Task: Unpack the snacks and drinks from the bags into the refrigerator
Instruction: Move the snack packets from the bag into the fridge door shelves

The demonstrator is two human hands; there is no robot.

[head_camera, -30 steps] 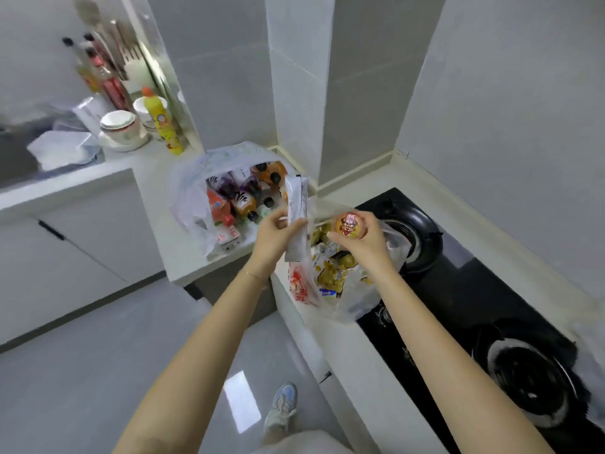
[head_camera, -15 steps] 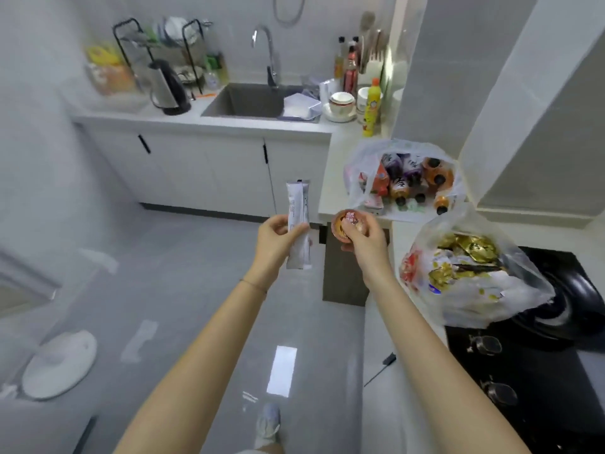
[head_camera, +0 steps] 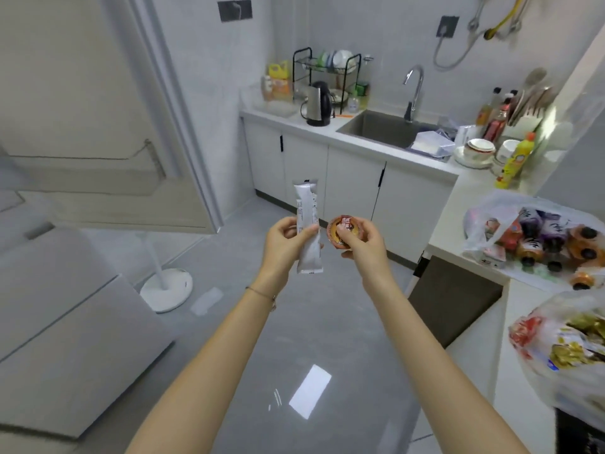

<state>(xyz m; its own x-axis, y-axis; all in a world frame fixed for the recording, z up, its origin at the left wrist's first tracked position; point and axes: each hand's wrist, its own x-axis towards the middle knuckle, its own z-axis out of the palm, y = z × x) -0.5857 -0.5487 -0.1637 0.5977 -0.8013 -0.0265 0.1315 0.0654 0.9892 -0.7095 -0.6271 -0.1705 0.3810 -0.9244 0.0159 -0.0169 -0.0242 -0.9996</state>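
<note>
My left hand grips a long white snack packet, held upright in front of me. My right hand holds a small round cup snack with a red and orange lid. The refrigerator stands at the lower left, with its upper door swung open above it. On the counter at the right lies a clear bag of drink bottles. A second bag of snacks sits nearer, at the right edge.
A white fan base stands on the grey floor beside the refrigerator. The far counter carries a kettle, a dish rack, a sink, bowls and a yellow bottle. A dark recess opens under the right counter.
The view has swung left from the bags and stove towards the refrigerator. Both hands have left the snack bag and carry the packet and the cup with them.
</note>
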